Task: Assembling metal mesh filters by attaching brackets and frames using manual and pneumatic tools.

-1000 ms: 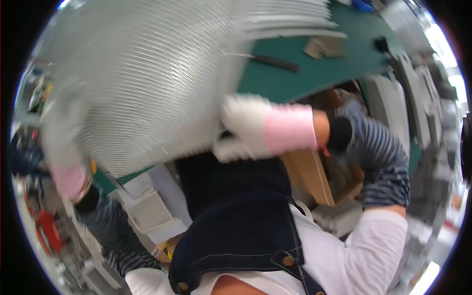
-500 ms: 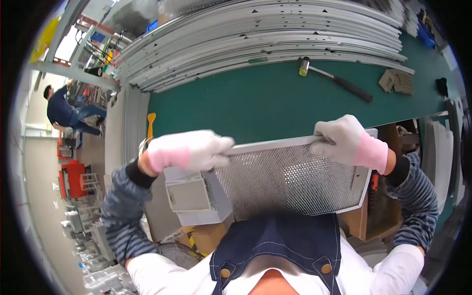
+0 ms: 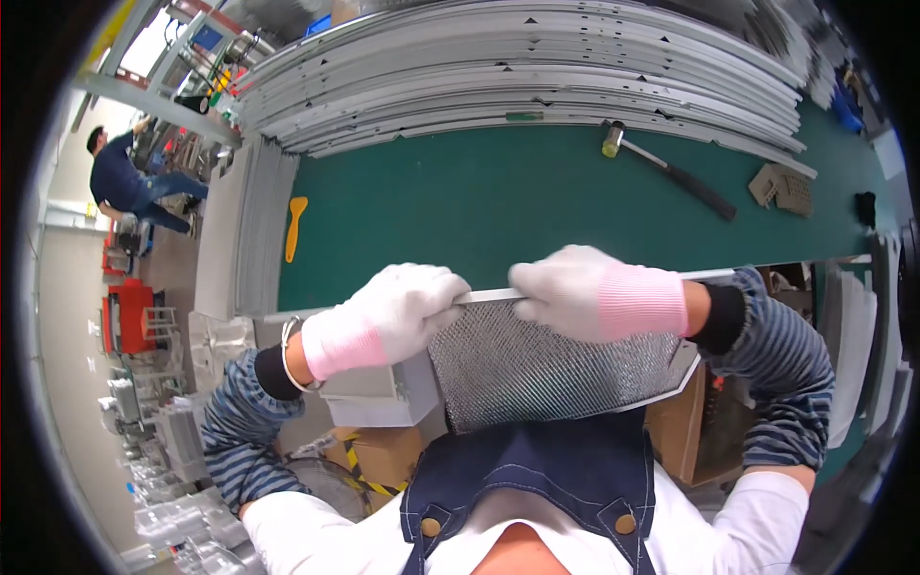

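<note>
Clock centred on the mesh panel, 12 away from the wearer.

Left hand (image 3: 398,311), white glove with pink cuff: at 10 o'clock, fingers curled closed on the panel's far rim. Right hand (image 3: 565,292), gloved alike: at 12, fingers and thumb pinched on the same rim. A short length of rim shows between the two.

Mesh panel (image 3: 556,369): silver, pale-framed, held in front of the dark apron (image 3: 537,460), near edge beside it. Contact with the bench: cannot tell.

Green bench (image 3: 431,220) at 12. On it: yellow scraper (image 3: 295,230) at 10; hammer (image 3: 671,172) at 1, head toward 10, handle toward 4; beige pieces (image 3: 791,190) at about 2; stacked grey metal strips (image 3: 527,72) along the far side at 12.

Off the bench: white box (image 3: 369,407) at 9; cardboard box (image 3: 388,450) with striped tape at 8. Co-worker (image 3: 125,177), dark clothing, well apart at 10.
</note>
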`<control>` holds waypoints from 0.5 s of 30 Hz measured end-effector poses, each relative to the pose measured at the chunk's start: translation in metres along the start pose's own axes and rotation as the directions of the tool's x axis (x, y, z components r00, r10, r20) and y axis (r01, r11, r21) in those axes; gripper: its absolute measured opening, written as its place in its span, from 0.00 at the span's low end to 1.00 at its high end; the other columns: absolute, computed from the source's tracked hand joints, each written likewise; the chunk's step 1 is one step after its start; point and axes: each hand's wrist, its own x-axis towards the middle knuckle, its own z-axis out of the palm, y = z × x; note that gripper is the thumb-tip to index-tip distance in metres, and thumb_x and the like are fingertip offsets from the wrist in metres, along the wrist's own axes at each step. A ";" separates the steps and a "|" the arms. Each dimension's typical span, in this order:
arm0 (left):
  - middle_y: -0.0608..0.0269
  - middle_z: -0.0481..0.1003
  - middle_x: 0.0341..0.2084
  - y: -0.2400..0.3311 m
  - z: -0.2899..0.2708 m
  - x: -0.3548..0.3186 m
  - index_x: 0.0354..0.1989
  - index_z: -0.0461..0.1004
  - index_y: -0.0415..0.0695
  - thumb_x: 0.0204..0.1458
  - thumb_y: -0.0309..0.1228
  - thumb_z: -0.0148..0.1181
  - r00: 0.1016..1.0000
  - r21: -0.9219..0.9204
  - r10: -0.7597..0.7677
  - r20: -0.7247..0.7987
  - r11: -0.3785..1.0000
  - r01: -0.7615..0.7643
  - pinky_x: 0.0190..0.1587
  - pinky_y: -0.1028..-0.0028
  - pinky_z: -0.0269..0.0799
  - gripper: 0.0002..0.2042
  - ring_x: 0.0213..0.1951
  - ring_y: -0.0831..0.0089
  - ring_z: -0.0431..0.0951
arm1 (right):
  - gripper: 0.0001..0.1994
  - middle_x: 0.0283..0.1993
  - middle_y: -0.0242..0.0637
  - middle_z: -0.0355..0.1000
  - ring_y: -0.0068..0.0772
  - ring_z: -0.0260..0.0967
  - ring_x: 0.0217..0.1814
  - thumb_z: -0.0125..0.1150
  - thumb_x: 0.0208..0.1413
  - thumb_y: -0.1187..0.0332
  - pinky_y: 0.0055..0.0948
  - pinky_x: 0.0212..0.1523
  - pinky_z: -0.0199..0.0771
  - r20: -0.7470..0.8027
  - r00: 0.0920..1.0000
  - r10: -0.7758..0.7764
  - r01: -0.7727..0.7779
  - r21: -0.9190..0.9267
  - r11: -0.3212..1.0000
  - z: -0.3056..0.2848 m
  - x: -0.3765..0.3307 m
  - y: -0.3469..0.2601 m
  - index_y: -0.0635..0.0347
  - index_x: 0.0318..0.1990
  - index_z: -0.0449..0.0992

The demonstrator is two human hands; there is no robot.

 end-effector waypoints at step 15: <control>0.45 0.76 0.29 -0.045 0.024 -0.032 0.45 0.73 0.35 0.51 0.25 0.55 0.993 -0.329 0.050 -0.104 0.941 -0.082 0.39 0.64 0.74 0.14 0.33 0.52 0.78 | 0.17 0.26 0.48 0.72 0.53 0.73 0.28 0.63 0.53 0.57 0.44 0.31 0.73 -0.104 0.982 -0.155 0.132 -0.204 0.970 0.041 0.053 -0.013 0.62 0.37 0.72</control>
